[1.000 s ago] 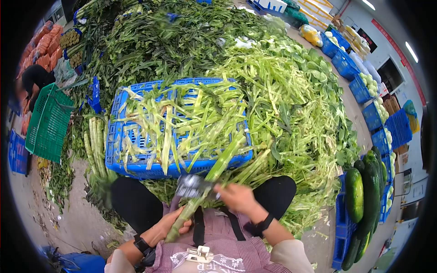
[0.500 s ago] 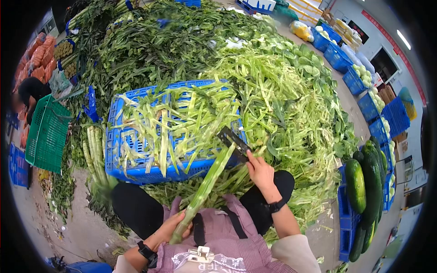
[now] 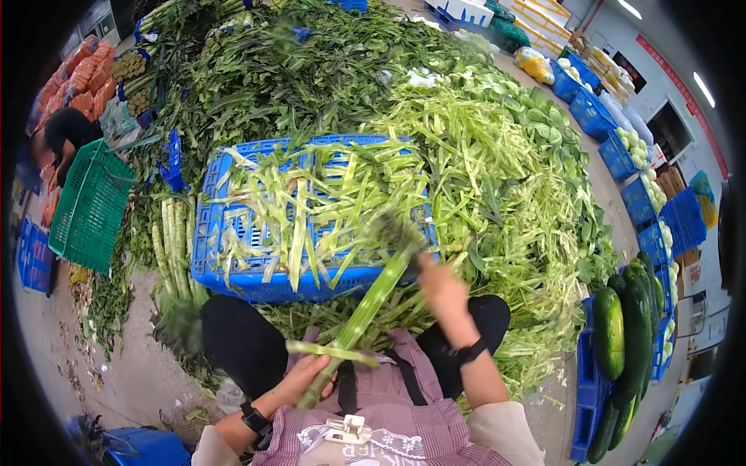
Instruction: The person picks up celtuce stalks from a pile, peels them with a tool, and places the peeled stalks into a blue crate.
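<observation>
My left hand (image 3: 311,378) is wrapped round the thick lower end of a pale green celtuce stem (image 3: 364,314), low in front of my lap. The stem slants up and to the right. A loose strip of peel (image 3: 330,352) lies across it just above my left fingers. My right hand (image 3: 444,291), blurred by motion, is closed on a dark wide-bladed peeler (image 3: 398,230) at the stem's upper end. Just beyond stands an upturned-looking blue crate (image 3: 241,289), its top strewn with peel strips (image 3: 299,225).
A big heap of peelings (image 3: 497,202) and dark leaves (image 3: 272,85) spreads beyond the crate. Whole celtuce stems (image 3: 172,241) lie at left, near a green basket (image 3: 92,206) and another person (image 3: 66,136). Large green gourds (image 3: 636,318) rest on a blue crate at right.
The view has shifted slightly. A strip of peel now lies across the stem above my left hand. My right hand and the peeler have become blurred, still by the stem's upper end.
</observation>
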A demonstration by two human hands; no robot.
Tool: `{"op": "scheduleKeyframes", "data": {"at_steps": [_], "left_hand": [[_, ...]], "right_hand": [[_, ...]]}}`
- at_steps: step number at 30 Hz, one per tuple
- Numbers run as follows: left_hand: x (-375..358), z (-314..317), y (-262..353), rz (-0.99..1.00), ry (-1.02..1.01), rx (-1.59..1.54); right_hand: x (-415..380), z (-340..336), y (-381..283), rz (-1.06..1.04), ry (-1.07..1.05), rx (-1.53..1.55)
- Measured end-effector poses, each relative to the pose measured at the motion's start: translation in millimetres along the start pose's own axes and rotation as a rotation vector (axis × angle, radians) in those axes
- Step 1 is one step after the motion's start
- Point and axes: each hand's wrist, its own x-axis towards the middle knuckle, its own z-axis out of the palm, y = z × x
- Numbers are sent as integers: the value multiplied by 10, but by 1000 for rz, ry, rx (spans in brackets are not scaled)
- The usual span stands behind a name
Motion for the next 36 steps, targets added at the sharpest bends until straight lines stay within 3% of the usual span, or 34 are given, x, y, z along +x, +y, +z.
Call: {"op": "scheduleKeyframes", "data": {"at_steps": [1, 2, 3, 5, 7, 9, 11, 13, 14, 15, 16, 18, 19, 21, 23, 25, 26, 28, 29, 31, 33, 35, 36], "left_hand": [[-9, -25, -43, 51, -12, 48], [-17, -35, -55, 103, -27, 98], [-68, 36, 23, 109, -26, 104], [-126, 241, 198, 66, -20, -45], [-121, 287, 266, 2, 17, -5], [-17, 180, 270, -108, -70, -179], [-7, 99, 231, -134, -72, -187], [-23, 31, 223, -198, -111, -152], [-65, 73, 266, -185, -83, -91], [-74, 80, 263, -187, -87, -87], [-85, 78, 239, -168, -90, -108], [-114, 66, 181, -145, -98, -126], [-107, 44, 199, -146, -116, -153], [-51, -24, 136, -156, -137, -197], [42, -178, 80, -200, -368, -470], [12, -115, 142, -198, -304, -426], [-11, -62, 191, -222, -250, -413], [-39, -85, 202, -252, -189, -398], [-17, -139, 162, -239, -240, -371], [-3, -140, 92, -217, -303, -347], [-5, -111, 101, -241, -160, -395], [0, -118, 98, -234, -171, -368], [-5, -123, 103, -224, -180, -331]], "right_hand": [[121, 198, 444, 126, 174, 235], [221, 233, 760, 382, 78, 255], [220, 132, 886, 432, 107, 211], [35, 110, 790, 238, 327, 289], [-210, -173, 247, 15, 254, 321], [-458, -201, -157, -357, 17, 253], [-618, -319, -430, -746, 31, 484], [-469, -335, -362, -705, 8, 398], [-278, -333, -291, -490, -147, 68], [-140, -31, 11, -206, -7, 2], [10, 47, 334, 42, 199, 155], [170, 296, 958, 527, 173, 252], [119, 130, 904, 500, 237, 342], [-101, 15, 573, 223, 290, 379], [-345, -124, 122, -87, 216, 347], [-511, -259, -207, -424, 60, 290], [-441, -248, -191, -424, 59, 292], [-181, -167, -101, -145, -56, -21], [-86, -6, 192, -12, 174, 193], [185, 266, 767, 434, 164, 275], [164, 81, 862, 369, 229, 478], [159, -276, 667, 414, -37, 716], [180, -404, 582, 416, -45, 715]]}}
